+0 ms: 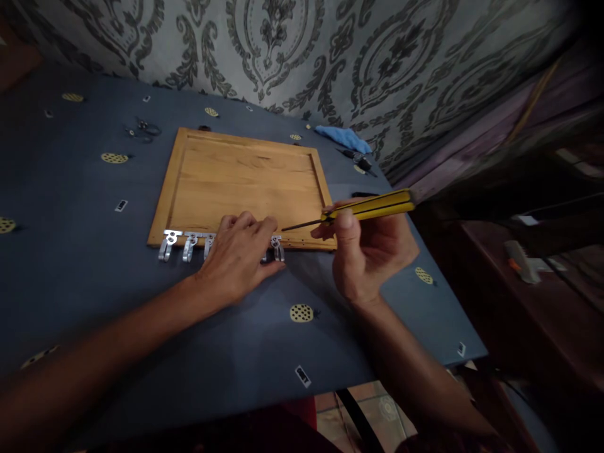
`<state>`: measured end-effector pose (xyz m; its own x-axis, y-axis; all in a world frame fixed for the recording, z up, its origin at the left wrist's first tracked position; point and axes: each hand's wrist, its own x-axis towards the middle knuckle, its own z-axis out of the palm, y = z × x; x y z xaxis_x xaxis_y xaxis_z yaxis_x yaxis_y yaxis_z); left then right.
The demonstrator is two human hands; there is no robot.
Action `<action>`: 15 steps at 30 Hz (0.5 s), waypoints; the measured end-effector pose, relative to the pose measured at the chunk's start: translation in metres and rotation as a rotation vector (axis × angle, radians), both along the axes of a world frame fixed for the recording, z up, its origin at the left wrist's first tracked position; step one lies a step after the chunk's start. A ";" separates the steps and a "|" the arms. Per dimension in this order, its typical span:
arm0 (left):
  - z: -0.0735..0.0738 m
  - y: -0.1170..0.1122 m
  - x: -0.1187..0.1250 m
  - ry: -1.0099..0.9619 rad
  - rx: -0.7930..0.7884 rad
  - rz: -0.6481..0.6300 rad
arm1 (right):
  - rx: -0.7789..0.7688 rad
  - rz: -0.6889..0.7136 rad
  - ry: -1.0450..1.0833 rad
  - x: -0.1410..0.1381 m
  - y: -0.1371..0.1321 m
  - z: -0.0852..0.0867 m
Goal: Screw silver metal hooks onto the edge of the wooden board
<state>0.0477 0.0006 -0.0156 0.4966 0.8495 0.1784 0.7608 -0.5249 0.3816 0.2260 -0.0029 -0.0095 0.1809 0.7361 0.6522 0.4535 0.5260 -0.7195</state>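
A framed wooden board [245, 173] lies flat on the table, with a row of silver metal hooks [170, 239] along its near edge. My left hand [236, 255] grips that edge, fingers curled on top and thumb below it. It covers part of the row, and one hook [277, 244] shows beside its thumb and index finger. In my right hand [365, 251] is a screwdriver with a yellow and black handle [377, 204]. Its thin shaft points left, the tip close to the board's near edge above the hook. Whether the tip touches anything I cannot tell.
The table [94, 283] has a blue-grey cover with pineapple prints. Behind the board lie a blue cloth [344, 137], a dark tool [357, 160] and small dark items [144, 129]. Patterned wall covering rises at the back. A brown surface holding a pale object [521, 261] stands to the right.
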 end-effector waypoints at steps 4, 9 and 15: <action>0.001 0.000 0.000 0.006 -0.009 0.009 | -0.055 0.076 -0.006 0.003 0.002 0.001; 0.000 0.000 0.000 0.015 0.010 0.001 | -0.100 0.092 -0.036 0.003 0.002 -0.005; 0.000 0.000 0.000 0.018 0.025 -0.001 | -0.107 0.132 -0.014 0.002 0.002 -0.009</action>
